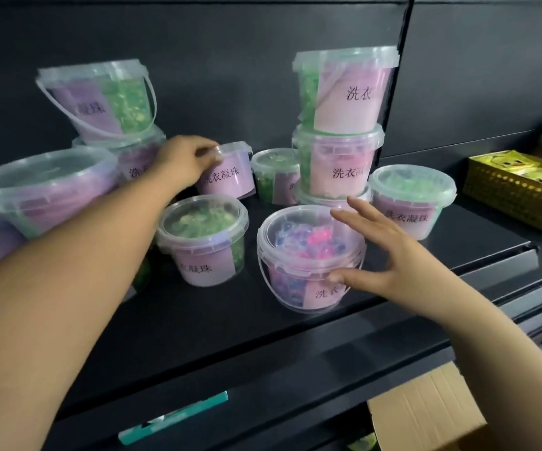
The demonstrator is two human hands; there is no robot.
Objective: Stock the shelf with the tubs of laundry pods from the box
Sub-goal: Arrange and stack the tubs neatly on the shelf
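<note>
Clear lidded tubs (338,89), pink-labelled, stand on the black shelf (198,320), several stacked, most holding green pods. Left hand (185,159) grips the lid rim of a rear tub (230,177). Right hand (383,252) spread wide, thumb touching the front tub (308,255) of pink, blue, purple pods.

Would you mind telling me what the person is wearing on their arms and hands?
Nothing shows: the left hand and right hand are ungloved, with no rings, and both forearms are bare, with no sleeve, watch or bracelet in view.
</note>
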